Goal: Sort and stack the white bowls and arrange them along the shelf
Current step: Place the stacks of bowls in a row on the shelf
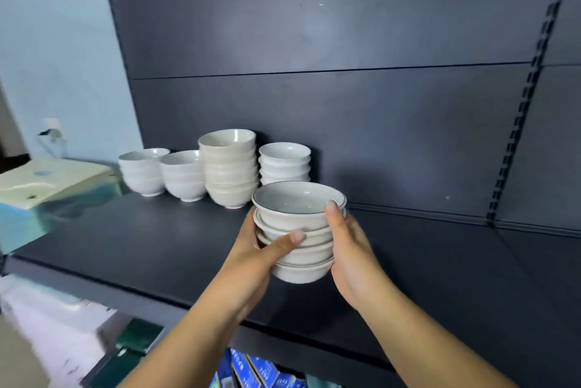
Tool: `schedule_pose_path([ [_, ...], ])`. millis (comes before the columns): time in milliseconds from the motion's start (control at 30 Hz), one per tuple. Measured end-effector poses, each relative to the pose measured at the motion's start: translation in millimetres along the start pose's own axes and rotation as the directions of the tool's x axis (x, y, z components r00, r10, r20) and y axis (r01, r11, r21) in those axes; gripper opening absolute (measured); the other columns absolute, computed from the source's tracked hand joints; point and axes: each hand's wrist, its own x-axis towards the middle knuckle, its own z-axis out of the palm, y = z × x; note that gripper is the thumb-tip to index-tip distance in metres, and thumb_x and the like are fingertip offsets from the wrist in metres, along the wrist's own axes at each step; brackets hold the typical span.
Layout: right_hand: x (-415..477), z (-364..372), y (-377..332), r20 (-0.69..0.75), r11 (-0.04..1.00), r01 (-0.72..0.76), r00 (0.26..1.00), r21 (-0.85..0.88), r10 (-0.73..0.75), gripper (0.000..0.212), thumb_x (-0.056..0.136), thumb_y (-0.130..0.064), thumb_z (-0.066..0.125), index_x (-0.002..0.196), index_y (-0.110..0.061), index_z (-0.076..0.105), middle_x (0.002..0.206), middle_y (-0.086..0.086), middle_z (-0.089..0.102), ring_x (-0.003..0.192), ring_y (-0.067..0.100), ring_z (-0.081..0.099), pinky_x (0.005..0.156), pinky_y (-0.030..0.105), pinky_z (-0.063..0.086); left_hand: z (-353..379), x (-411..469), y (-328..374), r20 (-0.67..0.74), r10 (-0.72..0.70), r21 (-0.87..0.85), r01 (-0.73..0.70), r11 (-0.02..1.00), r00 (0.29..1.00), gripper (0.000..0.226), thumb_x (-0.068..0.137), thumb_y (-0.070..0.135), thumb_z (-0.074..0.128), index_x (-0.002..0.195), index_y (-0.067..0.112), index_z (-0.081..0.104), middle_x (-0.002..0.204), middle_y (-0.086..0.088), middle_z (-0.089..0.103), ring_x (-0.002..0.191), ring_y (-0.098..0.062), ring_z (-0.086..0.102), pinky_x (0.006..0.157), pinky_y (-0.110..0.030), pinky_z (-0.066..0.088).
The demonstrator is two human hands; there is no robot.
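Both my hands hold a stack of several white bowls with thin dark rim lines (298,230) above the dark shelf (157,246). My left hand (264,249) grips its left side with the thumb across the front. My right hand (349,246) grips the right side, thumb up at the top rim. Behind, along the back of the shelf, stand a row of white bowl stacks: a low stack at far left (143,172), a second low stack (184,175), a tall cream stack (231,169) and a smaller stack (284,163) right behind the held one.
A dark back panel (345,104) rises behind the shelf, with a slotted upright (518,123) at the right. The shelf surface right of the stacks is bare. A pale box on a blue-green surface (47,186) sits off the shelf's left end. Blue packages (251,372) lie below.
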Motion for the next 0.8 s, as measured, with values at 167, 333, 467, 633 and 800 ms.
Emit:
schedule_pose_path([
  [167, 28.2, -31.6, 15.6, -0.108, 0.998, -0.001, 0.994, -0.065, -0.006, 0.068, 0.054, -0.057, 0.057, 0.111, -0.020, 0.057, 0.112, 0.001, 0.067, 0.105, 0.012, 0.062, 0.093, 0.029, 0.048, 4.4, 42.1, -33.0, 0.084, -0.048, -0.012, 0.049, 0.999, 0.995, 0.076, 0.062, 0.024, 0.076, 0.130, 0.015, 0.045, 0.123, -0.005, 0.063, 0.116, -0.018, 0.058, 0.096, -0.028, 0.047],
  [333, 63.5, -65.0, 29.8, -0.178, 0.992, -0.024, 0.984, -0.125, 0.002, 0.063, 0.062, -0.052, 0.057, 0.116, -0.021, 0.056, 0.114, -0.001, 0.066, 0.106, 0.011, 0.062, 0.097, 0.030, 0.047, 9.5, 85.2, -64.7, 0.124, -0.096, -0.002, 0.097, 0.995, 0.988, 0.082, 0.056, 0.028, 0.079, 0.130, 0.017, 0.046, 0.121, -0.001, 0.064, 0.115, -0.017, 0.058, 0.095, -0.032, 0.048],
  [467, 89.4, -82.3, 38.3, -0.192, 0.984, -0.043, 0.981, -0.172, 0.009, 0.056, 0.070, -0.053, 0.068, 0.116, -0.022, 0.056, 0.114, -0.003, 0.067, 0.105, 0.008, 0.062, 0.093, 0.025, 0.048, 11.5, 111.9, -85.7, 0.136, -0.097, -0.011, 0.099, 0.995, 0.986, 0.085, 0.055, 0.029, 0.078, 0.131, 0.017, 0.043, 0.123, -0.001, 0.063, 0.115, -0.015, 0.058, 0.091, -0.023, 0.050],
  [633, 118.6, -96.7, 49.2, -0.206, 0.976, -0.042, 0.979, -0.214, -0.003, 0.031, 0.091, -0.027, 0.054, 0.121, -0.023, 0.051, 0.116, -0.007, 0.062, 0.102, 0.000, 0.059, 0.079, 0.010, 0.048, 7.0, 142.4, -102.8, 0.145, -0.064, 0.003, 0.064, 0.998, 0.987, 0.085, 0.055, 0.031, 0.078, 0.132, 0.022, 0.042, 0.124, 0.002, 0.062, 0.116, -0.014, 0.057, 0.091, -0.026, 0.050],
  [800, 147.4, -104.7, 56.4, -0.237, 0.974, -0.042, 0.971, -0.221, -0.012, 0.030, 0.091, -0.029, 0.053, 0.120, -0.026, 0.049, 0.116, -0.009, 0.061, 0.103, -0.001, 0.057, 0.078, 0.009, 0.048, 3.5, 175.2, -118.2, 0.138, -0.049, 0.013, 0.047, 0.999, 0.989, 0.084, 0.057, 0.032, 0.078, 0.132, 0.022, 0.043, 0.127, -0.001, 0.060, 0.119, -0.018, 0.055, 0.103, -0.042, 0.040],
])
